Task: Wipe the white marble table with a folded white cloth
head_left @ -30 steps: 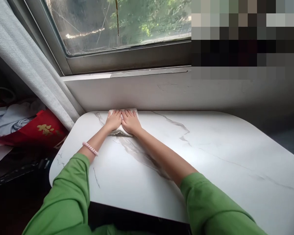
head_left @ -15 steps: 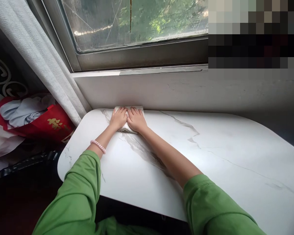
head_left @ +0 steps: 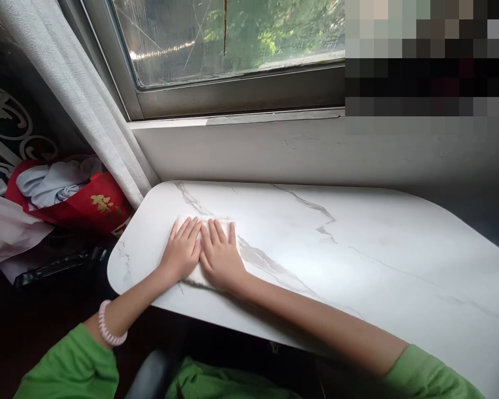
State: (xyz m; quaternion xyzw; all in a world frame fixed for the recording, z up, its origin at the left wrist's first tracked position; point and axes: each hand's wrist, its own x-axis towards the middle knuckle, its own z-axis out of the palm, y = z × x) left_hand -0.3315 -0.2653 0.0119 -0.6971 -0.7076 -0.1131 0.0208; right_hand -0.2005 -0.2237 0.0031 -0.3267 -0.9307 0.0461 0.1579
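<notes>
- While the left hand (head_left: 182, 252) is lying flat, fingers extended, the right hand (head_left: 221, 257) is resting just beside it, equally flat and gripping nothing
- Beneath both palms, a white, soft fabric cloth (head_left: 197, 276) is lying on the white, marble-patterned surface (head_left: 370, 221), near its rounded left end
- Being thin, the cloth is probably feeling light and limp, bunching if pushed unevenly
- Its far edge is showing around the fingertips, likely offering the easiest pinch
</notes>
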